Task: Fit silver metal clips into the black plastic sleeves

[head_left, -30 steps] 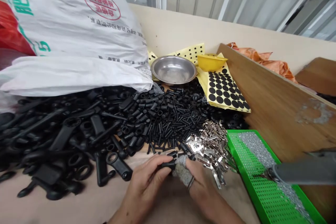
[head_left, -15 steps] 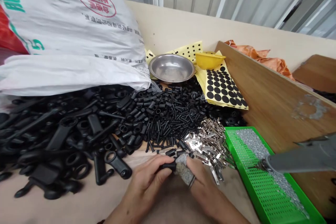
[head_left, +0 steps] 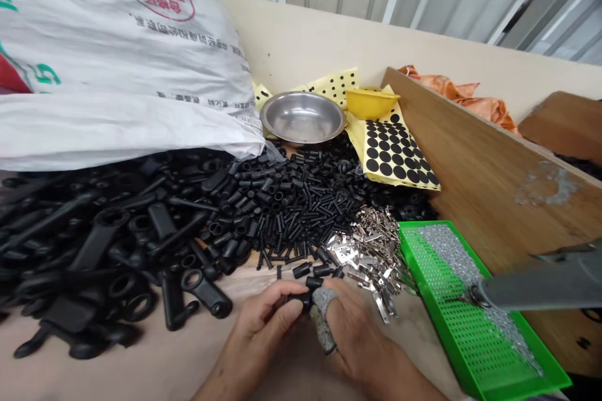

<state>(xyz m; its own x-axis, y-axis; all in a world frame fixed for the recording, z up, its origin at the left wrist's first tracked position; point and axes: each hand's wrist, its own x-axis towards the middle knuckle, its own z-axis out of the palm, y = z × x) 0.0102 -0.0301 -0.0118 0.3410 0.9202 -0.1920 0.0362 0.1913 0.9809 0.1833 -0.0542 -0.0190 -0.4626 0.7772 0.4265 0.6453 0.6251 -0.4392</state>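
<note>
My left hand (head_left: 256, 341) and my right hand (head_left: 352, 341) meet near the table's front edge, both pinched on a small black plastic part (head_left: 297, 296) held between them. A grey knitted cot (head_left: 321, 313) covers my right forefinger, which presses against the part. Just beyond the fingers lie loose black sleeves and ribbed pins (head_left: 301, 213). A heap of small shiny metal clips (head_left: 374, 247) lies right of the fingers. Large black plastic handles with ring ends (head_left: 117, 244) are piled to the left.
A big white woven sack (head_left: 117, 62) lies at the back left. Behind the pile stand a steel bowl (head_left: 303, 118), a yellow bowl (head_left: 371, 102) and yellow sheets of black round pads (head_left: 395, 153). A green perforated tray (head_left: 451, 332) of screws and a grey power screwdriver (head_left: 540, 285) are at the right.
Both hands have stayed together on the small black part. The view has tilted up a little, so everything sits slightly lower and further left in the picture.
</note>
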